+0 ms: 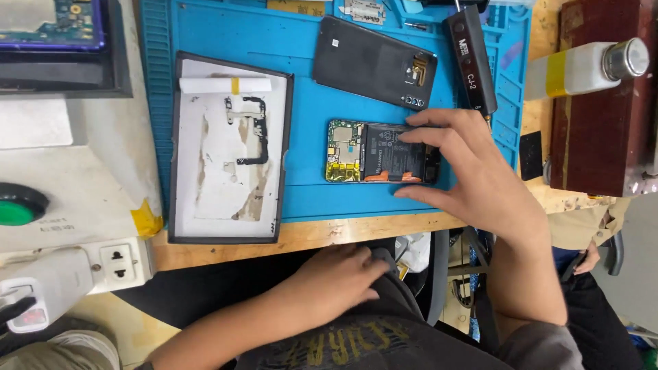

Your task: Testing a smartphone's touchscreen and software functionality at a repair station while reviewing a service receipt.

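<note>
Head cam looks straight down at a repair bench. Right hand (473, 175) is spread wide over the right end of an opened phone (373, 152), fingertips resting on its battery and top edge, thumb against the lower edge; fingers loosely curved, pinning the phone rather than lifting it. Phone lies flat on the blue work mat (301, 199), circuit boards showing at its left end, roughly mid-mat and near the front edge. Left hand (343, 274) is down below the bench edge, at the person's lap, fingers curled on a bit of dark grey cloth (387, 264) (can't tell if it's clothing or a rag).

Just above the phone, a dark back cover (373, 62) lies inside-up w/ camera cutouts at its right end. Right of that, a slim black tool (469, 58) lies diagonally on the mat. Left part of the mat holds a phone frame (229, 147), white inner face stained w/ adhesive marks, a black flex part sitting in it and a white roll across the top.

Mat sits on a wooden benchtop (329, 233). Far right: a dark red block (596, 130) w/ a white bottle (586, 68) lying on it. Far left: grey-white equipment w/ a green button (17, 205) and a power socket (118, 262).
</note>
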